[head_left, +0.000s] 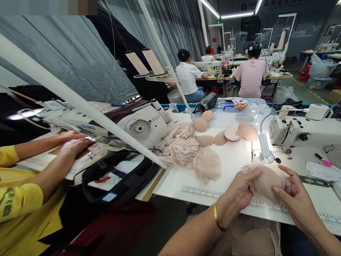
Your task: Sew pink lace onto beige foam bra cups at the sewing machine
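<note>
While a co-worker in yellow (pixel 22 199) has both hands at the neighbouring machine (pixel 141 127) far left, there's a heap of beige lace fabric (pixel 183 149) slumped on the desk (pixel 170 182), with loose cups (pixel 220 138) behind and beside it. Next over, the left hand (pixel 243 187) pinches the frilly edge of a beige cup piece (pixel 266 183) between thumb and fingers, and the right hand (pixel 295 199) pinches its other side, so it's up over the desk's front edge, just in front of the sewing machine (pixel 311 129). That sheer layer looks slippery to me, so if either pinch slackens it'd probably creep or pucker. Farther right there's a pen (pixel 323 160) near a dark slotted tool (pixel 315 180); the frill could maybe snag on that.
</note>
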`<state>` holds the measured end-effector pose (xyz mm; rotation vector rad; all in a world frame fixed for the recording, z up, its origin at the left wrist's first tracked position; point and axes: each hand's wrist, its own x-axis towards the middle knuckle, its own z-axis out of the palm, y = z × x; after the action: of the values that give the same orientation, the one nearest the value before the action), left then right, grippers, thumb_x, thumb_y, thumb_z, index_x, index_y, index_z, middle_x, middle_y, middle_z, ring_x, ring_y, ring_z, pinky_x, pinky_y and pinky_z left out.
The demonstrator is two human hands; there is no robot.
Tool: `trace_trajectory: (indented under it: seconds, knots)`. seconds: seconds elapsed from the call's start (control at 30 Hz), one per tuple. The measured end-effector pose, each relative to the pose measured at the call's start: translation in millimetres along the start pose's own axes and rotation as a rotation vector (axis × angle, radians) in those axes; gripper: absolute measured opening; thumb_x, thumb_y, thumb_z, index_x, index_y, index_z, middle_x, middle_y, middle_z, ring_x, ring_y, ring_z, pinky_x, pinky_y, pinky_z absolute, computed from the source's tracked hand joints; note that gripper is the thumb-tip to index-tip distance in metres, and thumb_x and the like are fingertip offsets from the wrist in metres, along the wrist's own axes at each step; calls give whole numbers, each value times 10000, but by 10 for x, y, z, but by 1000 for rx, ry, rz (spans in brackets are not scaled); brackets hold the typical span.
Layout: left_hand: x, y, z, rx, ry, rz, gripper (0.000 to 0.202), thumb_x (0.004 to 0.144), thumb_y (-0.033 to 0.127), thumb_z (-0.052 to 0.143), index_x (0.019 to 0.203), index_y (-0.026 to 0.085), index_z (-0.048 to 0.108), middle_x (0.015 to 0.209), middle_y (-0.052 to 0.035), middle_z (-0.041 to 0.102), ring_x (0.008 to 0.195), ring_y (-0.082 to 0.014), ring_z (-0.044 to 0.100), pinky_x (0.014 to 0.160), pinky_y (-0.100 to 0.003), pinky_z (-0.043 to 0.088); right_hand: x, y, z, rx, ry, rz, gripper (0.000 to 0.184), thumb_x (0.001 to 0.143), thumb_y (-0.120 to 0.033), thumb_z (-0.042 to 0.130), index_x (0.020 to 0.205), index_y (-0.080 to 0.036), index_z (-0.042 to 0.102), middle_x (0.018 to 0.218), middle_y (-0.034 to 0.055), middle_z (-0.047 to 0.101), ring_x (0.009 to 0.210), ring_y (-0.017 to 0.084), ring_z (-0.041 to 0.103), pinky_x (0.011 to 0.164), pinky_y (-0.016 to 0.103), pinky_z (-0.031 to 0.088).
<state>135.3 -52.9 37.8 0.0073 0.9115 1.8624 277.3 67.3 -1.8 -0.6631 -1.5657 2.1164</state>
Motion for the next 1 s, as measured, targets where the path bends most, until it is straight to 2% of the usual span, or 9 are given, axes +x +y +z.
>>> trace_trajectory:
  seconds: [0.17,0.27,0.37,0.43,0.47,0.57,0.67,0.8,1.0]
  knots:
    - [3,165,-49,92,-53,8,559,647,450,1009,1040,101,817,1078,-151,777,1036,-271,682,951,-359,511,-44,-95,-74,-115,-171,28,976,905,-503,814,1673,-393,222,1059,23,759,944,213,723,890,362,570]
    - [-60,402,-80,370,-332,33,506,727,450,948,1108,151,803,1069,-118,776,1025,-278,696,962,-384,520,54,-149,-271,-392,-187,-77,926,969,-480,733,1699,-376,173,1034,27,743,990,226,720,924,387,555]
    - [-28,620,-82,1004,-811,153,145,833,256,809,972,216,805,1038,-80,778,998,-279,703,976,-419,502,323,-216,-438,-792,-233,-474,611,997,-326,680,1566,-344,459,1047,45,742,997,230,700,915,382,534]
    - [99,696,-66,1455,-1024,366,172,801,61,700,828,218,764,1093,-77,777,1056,-281,692,1048,-459,428,554,-262,-472,-1062,-344,-773,267,1033,-203,583,1258,-310,679,965,34,740,918,215,663,836,361,502]
    - [188,713,-55,1624,-1074,470,228,756,-6,666,784,209,737,1125,-78,773,1095,-284,683,1076,-478,385,664,-278,-469,-1195,-403,-880,239,1048,-162,535,1132,-297,714,931,26,740,889,209,643,802,352,482]
    - [473,723,-29,1882,-1105,585,294,670,-75,634,751,200,699,1175,-66,755,1139,-274,664,1061,-463,352,899,-283,-439,-1415,-482,-1006,331,1058,-96,467,990,-273,739,921,19,750,872,197,621,782,337,459]
    - [644,739,-25,1937,-1133,585,297,645,-73,621,729,202,691,1173,-48,744,1068,-251,670,992,-421,375,960,-236,-472,-1431,-440,-957,368,1027,-60,470,1060,-280,764,1003,33,779,895,198,641,773,331,460]
    - [656,779,-45,1968,-1112,572,346,641,-76,623,804,210,729,1215,-53,729,1056,-249,667,997,-423,366,930,-190,-566,-1430,-369,-903,395,1006,-88,498,1202,-298,769,1153,46,806,951,229,675,756,349,480]
    - [653,794,-87,1938,-1072,588,318,684,-61,632,820,203,746,1215,-66,729,1068,-262,682,1016,-429,357,965,-189,-549,-1439,-320,-844,392,985,-115,512,1221,-299,765,1182,35,810,972,243,704,774,363,538]
